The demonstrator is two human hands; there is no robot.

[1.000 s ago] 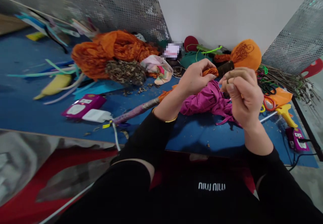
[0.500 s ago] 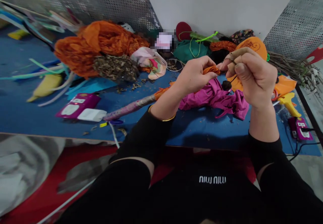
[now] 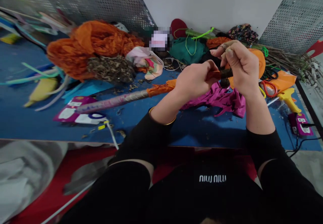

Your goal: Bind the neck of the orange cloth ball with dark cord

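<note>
My left hand (image 3: 192, 81) is closed around a long stick. Orange cloth (image 3: 161, 88) wraps the stick on both sides of my grip, and its left stretch (image 3: 113, 103) is covered in pinkish-purple and silver wrapping. A dark, bark-like end (image 3: 226, 73) shows to the right of my fingers. Beside that end, my right hand (image 3: 243, 69) is raised with curled fingers and thumb pinched together; what they hold is too small to make out. Beneath both hands a crumpled magenta cloth (image 3: 227, 103) lies on the blue table (image 3: 196, 129).
Bunched orange fabric (image 3: 101, 39) and a dry brown clump (image 3: 111, 70) sit at the back left. A purple box (image 3: 67, 113) lies near the stick's left end. To the right are scissors (image 3: 271, 88), a yellow glue gun (image 3: 289, 100) and a bundle of twigs (image 3: 287, 62).
The stick's left end has risen and shifted left, now over the purple box. My right hand has moved left and slightly up, and the dark stick end shows between the hands.
</note>
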